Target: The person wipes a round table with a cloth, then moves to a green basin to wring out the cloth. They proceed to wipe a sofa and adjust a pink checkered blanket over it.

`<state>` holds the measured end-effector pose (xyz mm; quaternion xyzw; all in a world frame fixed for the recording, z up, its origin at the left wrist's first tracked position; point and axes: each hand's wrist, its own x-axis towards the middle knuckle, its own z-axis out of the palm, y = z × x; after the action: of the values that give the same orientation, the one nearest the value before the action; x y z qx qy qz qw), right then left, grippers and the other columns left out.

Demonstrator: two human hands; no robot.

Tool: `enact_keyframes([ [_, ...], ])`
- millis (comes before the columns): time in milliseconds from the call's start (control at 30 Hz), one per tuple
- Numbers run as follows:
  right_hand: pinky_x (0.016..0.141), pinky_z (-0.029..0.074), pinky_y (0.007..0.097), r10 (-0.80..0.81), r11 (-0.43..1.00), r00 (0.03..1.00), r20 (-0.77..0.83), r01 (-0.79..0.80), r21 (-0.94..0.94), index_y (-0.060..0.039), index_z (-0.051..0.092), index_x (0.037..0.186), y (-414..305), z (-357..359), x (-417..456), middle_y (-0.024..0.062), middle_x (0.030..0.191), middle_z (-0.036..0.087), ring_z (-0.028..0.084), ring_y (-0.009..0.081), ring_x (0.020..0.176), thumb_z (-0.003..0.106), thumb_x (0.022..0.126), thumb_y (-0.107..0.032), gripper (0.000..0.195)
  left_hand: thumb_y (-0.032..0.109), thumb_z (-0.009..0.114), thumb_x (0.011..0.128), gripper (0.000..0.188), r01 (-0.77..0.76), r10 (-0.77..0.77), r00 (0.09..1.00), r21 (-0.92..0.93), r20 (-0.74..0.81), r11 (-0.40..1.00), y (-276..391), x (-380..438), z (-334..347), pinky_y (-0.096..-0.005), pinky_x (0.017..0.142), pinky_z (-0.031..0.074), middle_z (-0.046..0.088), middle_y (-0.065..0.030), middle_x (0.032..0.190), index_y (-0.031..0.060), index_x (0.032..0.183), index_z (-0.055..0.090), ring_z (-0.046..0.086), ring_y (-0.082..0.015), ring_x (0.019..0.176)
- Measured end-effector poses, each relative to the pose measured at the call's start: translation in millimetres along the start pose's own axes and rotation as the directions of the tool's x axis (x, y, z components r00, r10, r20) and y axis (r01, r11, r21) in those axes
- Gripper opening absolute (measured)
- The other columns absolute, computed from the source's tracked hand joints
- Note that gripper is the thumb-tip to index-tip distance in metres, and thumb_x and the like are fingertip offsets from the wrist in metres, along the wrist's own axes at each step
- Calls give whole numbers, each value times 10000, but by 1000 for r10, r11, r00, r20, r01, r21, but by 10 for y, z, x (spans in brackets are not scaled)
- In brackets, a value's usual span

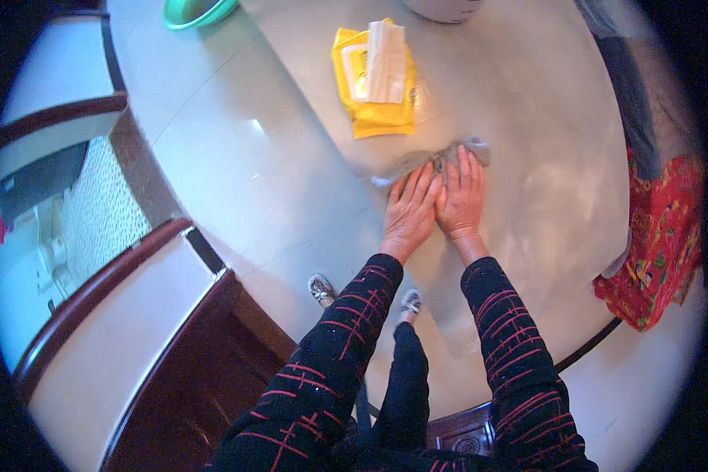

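Note:
My left hand [412,209] and my right hand [462,197] lie side by side, thumbs touching, in the middle of the view. The fingers of both rest on a crumpled greyish cloth [416,160], pressing it against a pale, smooth surface. The cloth sticks out beyond the fingertips at both sides. Past it lies a yellow soft pack of wipes [383,118] with a white lid. A folded white wipe or pad [386,62] sits on top of the pack.
A green plastic basin [197,15] is at the upper left, a light round container [445,9] at the top. Red patterned fabric [664,242] hangs at the right edge. Dark wooden furniture [194,354] stands at the lower left. My shoes [411,301] show below.

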<state>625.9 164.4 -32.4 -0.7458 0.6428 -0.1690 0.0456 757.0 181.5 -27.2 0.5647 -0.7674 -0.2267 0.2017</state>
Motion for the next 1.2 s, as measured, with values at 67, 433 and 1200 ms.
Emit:
enact_keyframes([
  [67,1128,280,518,5,1000,1000,1,-5,11,-67,584,1190,2,3,13,155,1497,387,359,352,1369,587,824,-228,399,165,560,870,459,4,-4,1000,-27,13,1000,-11,5,-24,-472,1109,276,413,-112,1490,108,1323,513,398,-269,1355],
  [433,1121,294,512,58,991,995,76,-67,117,-59,602,1130,-37,-59,-18,161,1480,413,383,346,1359,594,815,-241,364,196,573,877,504,-18,13,999,128,37,992,-89,-104,99,-496,1097,271,374,-104,1510,149,1364,452,384,-281,1357],
  [1200,1120,292,503,522,838,844,-126,-534,-108,-42,552,1286,891,-149,696,179,1512,366,356,376,1373,572,890,-234,440,143,510,903,485,-506,493,803,-53,333,861,377,1809,175,-457,1133,265,369,-170,1506,39,1373,450,349,-304,1392],
])
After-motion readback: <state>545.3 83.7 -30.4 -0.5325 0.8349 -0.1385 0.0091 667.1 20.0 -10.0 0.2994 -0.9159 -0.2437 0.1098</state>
